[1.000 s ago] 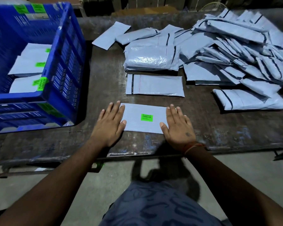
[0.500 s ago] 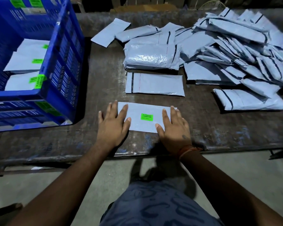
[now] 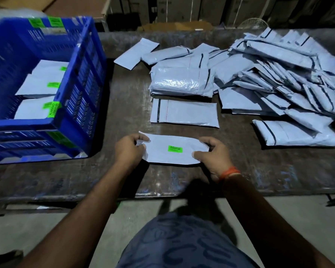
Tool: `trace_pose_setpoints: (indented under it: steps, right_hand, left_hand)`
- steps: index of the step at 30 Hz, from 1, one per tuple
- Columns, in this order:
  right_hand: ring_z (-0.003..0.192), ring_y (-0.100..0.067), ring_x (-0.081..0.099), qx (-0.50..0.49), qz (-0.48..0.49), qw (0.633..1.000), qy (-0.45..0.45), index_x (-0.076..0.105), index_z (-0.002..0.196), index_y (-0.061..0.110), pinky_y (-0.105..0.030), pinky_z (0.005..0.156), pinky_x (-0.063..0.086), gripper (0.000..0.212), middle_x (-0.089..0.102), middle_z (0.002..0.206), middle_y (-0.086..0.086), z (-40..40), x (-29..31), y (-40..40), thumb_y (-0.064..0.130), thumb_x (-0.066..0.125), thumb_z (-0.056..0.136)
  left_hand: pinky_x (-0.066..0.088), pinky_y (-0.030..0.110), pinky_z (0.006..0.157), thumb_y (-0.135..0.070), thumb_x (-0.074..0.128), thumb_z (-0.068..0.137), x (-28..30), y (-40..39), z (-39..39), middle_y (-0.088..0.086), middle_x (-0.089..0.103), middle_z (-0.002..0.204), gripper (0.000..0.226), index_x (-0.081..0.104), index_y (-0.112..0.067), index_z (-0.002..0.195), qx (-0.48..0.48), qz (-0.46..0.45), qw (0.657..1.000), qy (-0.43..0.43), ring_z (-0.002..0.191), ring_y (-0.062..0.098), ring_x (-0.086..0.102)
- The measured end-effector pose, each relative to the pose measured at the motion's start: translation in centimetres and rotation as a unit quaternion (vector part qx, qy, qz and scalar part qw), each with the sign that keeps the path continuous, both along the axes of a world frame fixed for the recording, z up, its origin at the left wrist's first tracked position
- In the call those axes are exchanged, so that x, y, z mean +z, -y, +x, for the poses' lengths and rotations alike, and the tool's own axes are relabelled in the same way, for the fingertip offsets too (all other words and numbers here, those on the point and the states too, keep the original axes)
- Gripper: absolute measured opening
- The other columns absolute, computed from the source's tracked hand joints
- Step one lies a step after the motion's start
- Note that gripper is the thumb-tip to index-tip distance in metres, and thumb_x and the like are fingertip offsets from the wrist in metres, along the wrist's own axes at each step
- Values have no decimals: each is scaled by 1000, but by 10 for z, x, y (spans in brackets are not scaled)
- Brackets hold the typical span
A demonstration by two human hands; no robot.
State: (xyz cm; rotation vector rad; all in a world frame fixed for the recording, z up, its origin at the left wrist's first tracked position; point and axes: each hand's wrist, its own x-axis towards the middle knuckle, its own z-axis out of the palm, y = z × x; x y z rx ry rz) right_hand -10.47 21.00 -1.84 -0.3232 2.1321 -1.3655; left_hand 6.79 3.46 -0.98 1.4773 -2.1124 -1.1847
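A flat grey mailer packet (image 3: 162, 155) with a bright green label (image 3: 175, 148) lies near the front edge of the dark table (image 3: 124, 105). My left hand (image 3: 128, 149) pinches the packet's left end, thumb on top and fingers curled. At the right end my right hand (image 3: 213, 154) grips it the same way, an orange thread round that wrist. The packet's ends curl up a little between my fingers.
A blue plastic crate (image 3: 79, 89) at the left holds several labelled packets (image 3: 41, 86). One unlabelled packet (image 3: 184, 113) lies just beyond my hands. A heap of grey packets (image 3: 278, 78) fills the back right. Grey floor lies below the table edge.
Both hands, which pressed flat on the packet's ends, have curled and now pinch the ends. The ends have lifted slightly off the table.
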Motion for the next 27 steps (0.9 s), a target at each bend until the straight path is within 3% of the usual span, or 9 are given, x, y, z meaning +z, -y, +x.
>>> trace_pose_setpoints:
  steps: [2, 4, 7, 10, 14, 17, 20, 24, 27]
  right_hand:
    - [85, -24, 69, -17, -72, 989, 125, 71, 109, 13, -34, 77, 60, 46, 72, 102, -12, -7, 15, 1, -11, 74, 69]
    - [77, -22, 68, 12, -107, 968, 228, 71, 109, 7, -25, 58, 57, 37, 71, 91, -10, -13, 35, 1, -15, 65, 79]
    - [67, -24, 67, 14, -157, 951, 266, 72, 100, 2, -30, 55, 58, 26, 70, 84, -16, -25, 54, 4, -15, 61, 83]
    - [58, -25, 55, 45, -146, 975, 160, 75, 90, 7, -27, 47, 45, 18, 66, 77, -16, -34, 75, 18, -7, 66, 84]
    - [47, -6, 53, 93, -189, 977, 28, 72, 95, 5, -18, 45, 40, 17, 63, 64, -1, -32, 124, 57, -8, 64, 87]
    - [54, -1, 53, 129, -220, 964, -82, 76, 91, 10, -17, 58, 43, 18, 69, 71, 0, -19, 155, 97, -5, 69, 85]
    - [50, 5, 52, 153, -225, 948, -164, 78, 91, 9, -12, 57, 42, 15, 66, 63, 14, 0, 178, 147, -3, 69, 85]
    - [53, 4, 54, 184, -216, 926, -250, 79, 83, 18, -24, 64, 47, 16, 65, 59, 15, 44, 202, 221, 6, 67, 82]
    - [57, -2, 58, 207, -175, 912, -307, 77, 79, 16, -22, 63, 48, 18, 66, 61, 13, 86, 210, 275, 3, 65, 81]
  left_hand:
    - [44, 18, 61, 3, 58, 89, 7, 6, -3, 4, 75, 84, 32, 78, -21, 85, -6, 75, 995, -58, 66, 13, 62]
    - [44, 19, 59, 4, 56, 91, 21, 10, -6, 14, 75, 85, 32, 79, -18, 87, -8, 98, 991, -87, 64, 15, 61]
    - [39, 15, 50, 2, 58, 94, 52, 18, -9, 11, 72, 83, 24, 78, -12, 93, -3, 59, 992, -112, 59, 6, 57]
    - [48, 23, 63, -7, 64, 95, 88, 33, -3, 2, 75, 98, 20, 79, -20, 96, 5, 4, 992, -124, 79, 14, 63]
    - [51, 29, 74, -10, 69, 92, 140, 57, 18, 0, 76, 88, 15, 79, -19, 96, 27, -34, 988, -151, 80, 16, 64]
    - [51, 19, 61, -4, 68, 92, 176, 84, 40, 4, 72, 81, 13, 77, -12, 95, 23, -49, 981, -184, 67, 7, 62]
    - [45, 18, 50, -1, 67, 92, 204, 130, 71, 5, 66, 75, 12, 75, -9, 98, 24, -49, 979, -196, 58, 7, 57]
    - [36, 18, 48, 0, 70, 88, 221, 207, 121, 6, 64, 65, 13, 76, -12, 90, 15, -76, 984, -162, 57, 15, 51]
    - [42, 13, 44, 4, 71, 87, 220, 261, 162, -5, 65, 55, 13, 75, -8, 91, -4, -94, 991, -96, 48, 3, 56]
